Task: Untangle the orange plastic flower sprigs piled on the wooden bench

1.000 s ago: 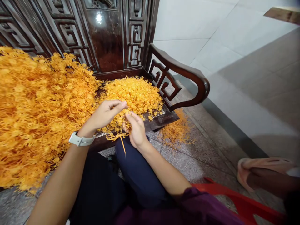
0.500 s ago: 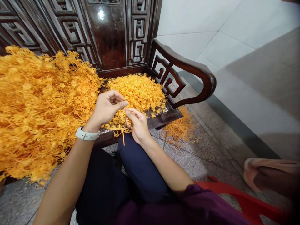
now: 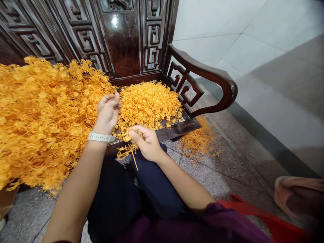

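Observation:
My right hand (image 3: 149, 143) is closed around an orange plastic flower stem (image 3: 126, 151). Its thin branches stick out below the fingers, over my knee. Up and to the left, my left hand (image 3: 108, 109) is raised with its fingers curled and the thumb against them; what they pinch, if anything, is too small to make out. Behind my hands a low heap of loose orange flower heads (image 3: 152, 103) lies on the dark wooden bench (image 3: 174, 130). A much larger pile of branched orange plastic flowers (image 3: 50, 118) rises beside my left hand.
The bench has a curved armrest (image 3: 215, 76) on the right and a carved back (image 3: 124, 47). Bare orange stems (image 3: 198, 140) lie on the speckled floor below the armrest. A red plastic seat (image 3: 258, 216) and another person's foot (image 3: 296, 195) are at lower right.
My hands were close together and have come apart. The left has moved left and slightly up; the right has dropped a little with the stem. The view has shifted slightly.

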`<action>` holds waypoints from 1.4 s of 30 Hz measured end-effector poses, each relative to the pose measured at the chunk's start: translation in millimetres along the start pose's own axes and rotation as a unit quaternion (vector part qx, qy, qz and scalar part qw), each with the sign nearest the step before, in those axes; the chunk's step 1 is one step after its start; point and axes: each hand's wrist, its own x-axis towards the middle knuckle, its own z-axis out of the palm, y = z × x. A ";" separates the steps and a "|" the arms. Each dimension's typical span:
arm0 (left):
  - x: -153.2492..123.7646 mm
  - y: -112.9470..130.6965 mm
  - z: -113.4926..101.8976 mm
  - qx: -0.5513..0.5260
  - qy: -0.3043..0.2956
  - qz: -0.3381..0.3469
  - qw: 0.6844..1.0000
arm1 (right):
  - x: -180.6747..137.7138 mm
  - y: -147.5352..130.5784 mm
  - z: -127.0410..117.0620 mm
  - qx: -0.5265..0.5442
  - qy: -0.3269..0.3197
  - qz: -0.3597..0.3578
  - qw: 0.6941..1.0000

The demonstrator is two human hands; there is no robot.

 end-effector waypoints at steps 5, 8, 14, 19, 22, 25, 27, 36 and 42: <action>18.7 -4.9 -21.8 0.126 0.014 0.002 0.992 | -2.9 -3.2 5.1 0.057 0.014 0.005 0.998; 14.9 -5.8 -23.9 0.223 -0.046 0.017 0.974 | 6.7 4.9 0.8 0.153 0.081 0.070 0.982; -12.8 10.2 -5.4 0.341 -0.335 0.038 0.877 | 18.5 14.6 -6.1 0.265 0.185 0.115 0.939; -29.7 11.0 6.5 0.374 -0.383 0.067 0.842 | 19.2 20.7 -7.6 0.289 0.222 0.085 0.927; -29.5 8.5 9.5 0.318 -0.357 0.050 0.877 | 18.3 20.3 -9.3 0.290 0.197 0.084 0.933; -28.5 7.2 11.8 0.265 -0.334 0.022 0.904 | 17.7 18.1 -10.8 0.301 0.165 0.089 0.935; -29.5 6.3 13.9 0.242 -0.321 0.004 0.916 | 17.7 16.8 -11.1 0.305 0.153 0.086 0.936; -34.3 -2.9 25.9 0.225 -0.251 -0.007 0.941 | 21.7 17.0 -10.9 0.299 0.162 0.053 0.939; -35.0 -7.4 29.6 0.221 -0.233 -0.001 0.947 | 20.3 17.0 -12.4 0.299 0.177 0.027 0.937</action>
